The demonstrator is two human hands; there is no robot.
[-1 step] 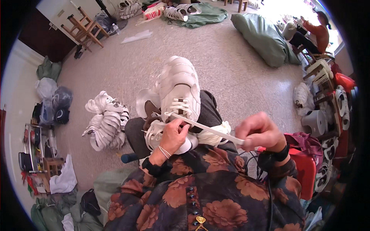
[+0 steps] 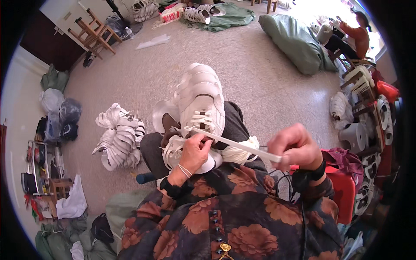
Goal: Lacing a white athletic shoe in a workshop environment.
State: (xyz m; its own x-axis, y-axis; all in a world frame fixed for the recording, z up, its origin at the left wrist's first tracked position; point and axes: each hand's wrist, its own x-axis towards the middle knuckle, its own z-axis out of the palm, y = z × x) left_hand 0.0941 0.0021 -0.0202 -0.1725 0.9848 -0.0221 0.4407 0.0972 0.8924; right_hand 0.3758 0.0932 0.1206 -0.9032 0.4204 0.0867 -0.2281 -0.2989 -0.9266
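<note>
A nested stack of white shoe uppers (image 2: 200,84) rests on my lap, its nearest one partly threaded with white lace. From its eyelets a flat white shoelace (image 2: 242,146) runs taut to my right hand (image 2: 294,146), whose fingers are pinched on the lace's end. My left hand (image 2: 195,152) is closed at the opening of the nearest upper, thumb and forefinger together by the lace. What its fingertips grip is hidden. A hank of cream laces (image 2: 246,147) lies behind the taut lace, and more loose white laces (image 2: 173,149) hang left of my left hand.
Another pile of white uppers (image 2: 118,136) stands on the floor to the left. A large green sack (image 2: 297,43) lies ahead right, near a seated person (image 2: 353,37). A red stool (image 2: 340,195) is beside my right arm. Wooden chairs (image 2: 96,32) stand far left.
My right hand has shifted slightly right and up, with the lace end still pinched. My left hand and the stack of uppers stay in place.
</note>
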